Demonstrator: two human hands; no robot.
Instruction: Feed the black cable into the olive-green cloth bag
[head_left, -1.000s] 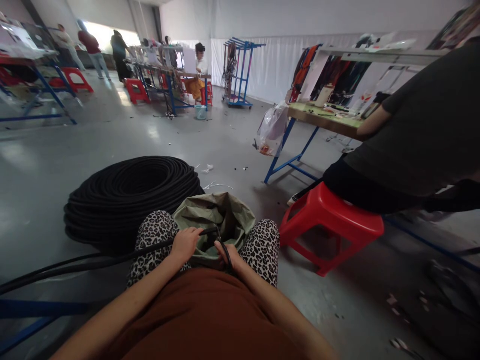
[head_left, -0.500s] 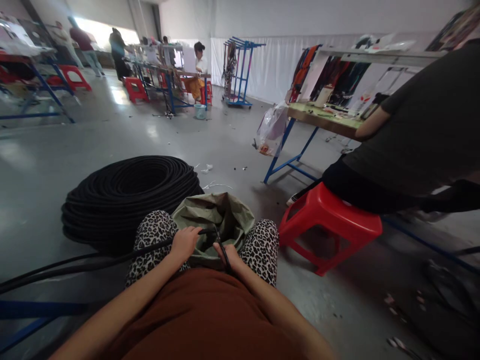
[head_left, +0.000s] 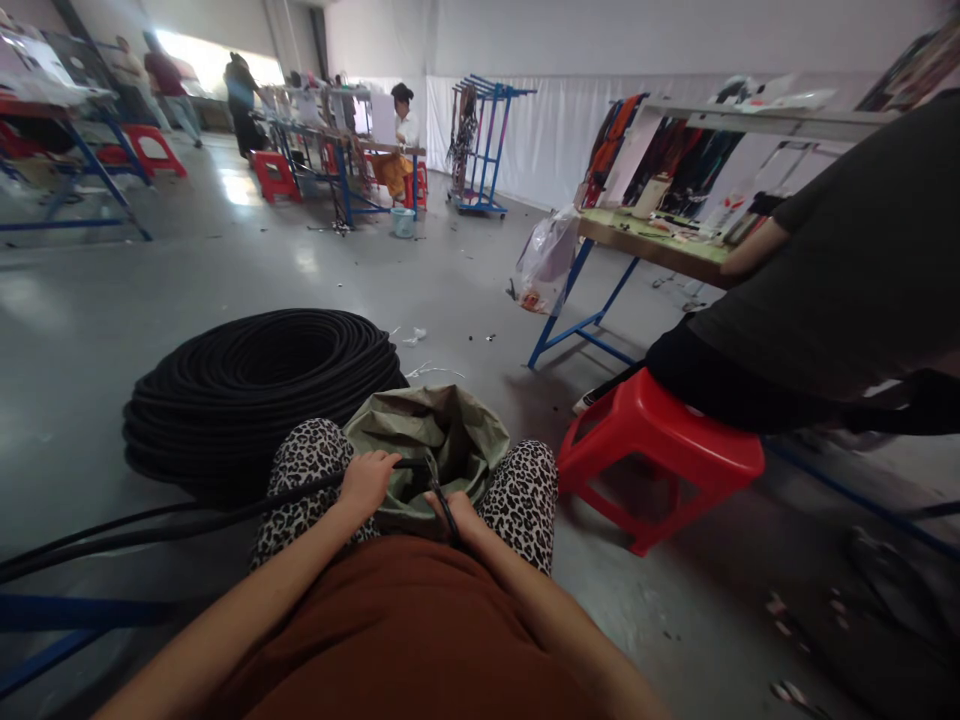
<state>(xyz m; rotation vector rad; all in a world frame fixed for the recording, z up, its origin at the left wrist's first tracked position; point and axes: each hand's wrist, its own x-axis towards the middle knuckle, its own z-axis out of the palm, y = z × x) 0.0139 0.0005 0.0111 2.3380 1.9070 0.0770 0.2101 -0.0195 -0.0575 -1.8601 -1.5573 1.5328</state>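
Over the green bag point(head_left: 384, 413), left hand point(head_left: 365, 487) clamps black cord point(head_left: 409, 463), end pointing rightward at probably scissors point(head_left: 438, 488) clutched in right hand point(head_left: 466, 517).

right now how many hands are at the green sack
2: the left hand grips black cord over the near left of the green sack; the right hand holds scissors at its near right.

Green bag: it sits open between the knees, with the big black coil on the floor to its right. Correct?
No, the side is wrong: the head view shows the black coil on the floor to the left of the green bag. The bag does sit open between the knees.
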